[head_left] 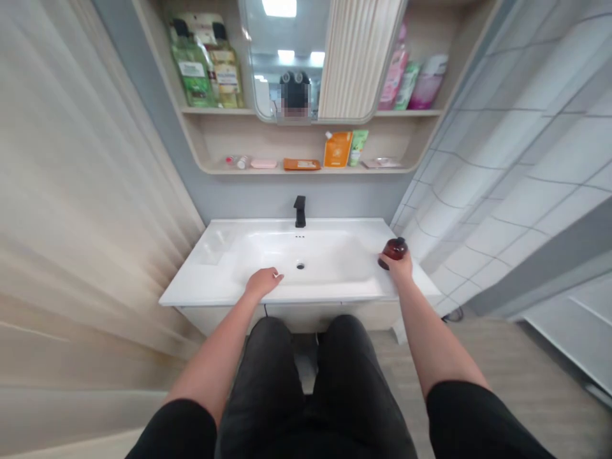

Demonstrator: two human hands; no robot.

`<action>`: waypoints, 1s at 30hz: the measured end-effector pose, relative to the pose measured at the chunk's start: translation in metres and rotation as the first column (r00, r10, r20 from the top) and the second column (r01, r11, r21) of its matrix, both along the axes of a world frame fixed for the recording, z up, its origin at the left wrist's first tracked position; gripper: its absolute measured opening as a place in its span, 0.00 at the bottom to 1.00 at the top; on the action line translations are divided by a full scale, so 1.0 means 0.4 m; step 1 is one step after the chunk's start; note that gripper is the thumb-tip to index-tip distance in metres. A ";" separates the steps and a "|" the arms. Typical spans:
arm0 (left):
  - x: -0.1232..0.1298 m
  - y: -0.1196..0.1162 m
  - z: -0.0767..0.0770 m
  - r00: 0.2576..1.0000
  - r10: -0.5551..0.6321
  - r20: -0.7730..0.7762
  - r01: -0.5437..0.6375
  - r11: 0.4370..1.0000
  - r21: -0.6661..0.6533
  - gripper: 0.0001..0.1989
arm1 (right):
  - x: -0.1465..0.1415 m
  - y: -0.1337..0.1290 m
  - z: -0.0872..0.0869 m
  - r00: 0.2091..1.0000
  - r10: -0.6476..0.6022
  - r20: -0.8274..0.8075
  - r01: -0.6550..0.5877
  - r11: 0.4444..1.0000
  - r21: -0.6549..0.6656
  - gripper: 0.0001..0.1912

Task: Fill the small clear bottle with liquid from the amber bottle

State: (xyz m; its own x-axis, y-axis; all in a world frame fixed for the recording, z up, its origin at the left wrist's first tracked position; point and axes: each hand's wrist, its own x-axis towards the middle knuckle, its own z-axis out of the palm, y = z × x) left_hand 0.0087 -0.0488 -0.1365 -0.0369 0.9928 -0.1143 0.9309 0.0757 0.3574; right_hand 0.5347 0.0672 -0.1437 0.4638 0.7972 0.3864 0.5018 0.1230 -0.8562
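Note:
My right hand (400, 264) is wrapped round a dark brown bottle (394, 248) with a black top, at the right end of the white sink counter (191, 280). Over the front left part of the basin (329, 255) is my left hand (262, 281), its fingers curled and the thumb side towards the drain. Whether anything lies between those fingers is too small to tell. A black faucet (299, 211) stands behind the basin.
Above, a shelf (306, 171) bears an orange pouch (337, 149), a green tube (357, 148) and a pink bar (264, 164). Bottles flank the mirror (287, 38). A clear item (213, 247) lies on the counter's left. Curtains hang at both sides.

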 end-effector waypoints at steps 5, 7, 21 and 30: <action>-0.001 0.005 -0.005 1.000 0.003 -0.006 -0.003 1.000 -0.017 0.24 | -0.033 -0.075 0.029 0.960 -0.278 0.019 0.273 0.953 0.132 0.49; 0.000 0.005 -0.004 1.000 0.004 -0.013 -0.005 1.000 -0.024 0.24 | -0.077 -0.123 0.036 0.936 -0.347 0.056 0.327 0.920 0.217 0.33; 0.001 -0.005 0.013 1.000 0.020 -0.017 -0.020 1.000 -0.021 0.23 | -0.386 -0.154 0.006 0.816 0.563 0.133 -0.518 0.813 -0.265 0.17; -0.001 -0.003 0.009 1.000 0.015 -0.012 -0.015 1.000 -0.020 0.23 | -0.371 -0.155 -0.010 0.822 0.561 0.099 -0.524 0.813 -0.256 0.16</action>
State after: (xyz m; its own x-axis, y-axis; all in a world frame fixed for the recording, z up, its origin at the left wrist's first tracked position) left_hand 0.0084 -0.0500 -0.1328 -0.0528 0.9896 -0.1339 0.9337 0.0965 0.3449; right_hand 0.3865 0.0052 -0.1477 -0.1225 0.9692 0.2136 0.5394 0.2456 -0.8054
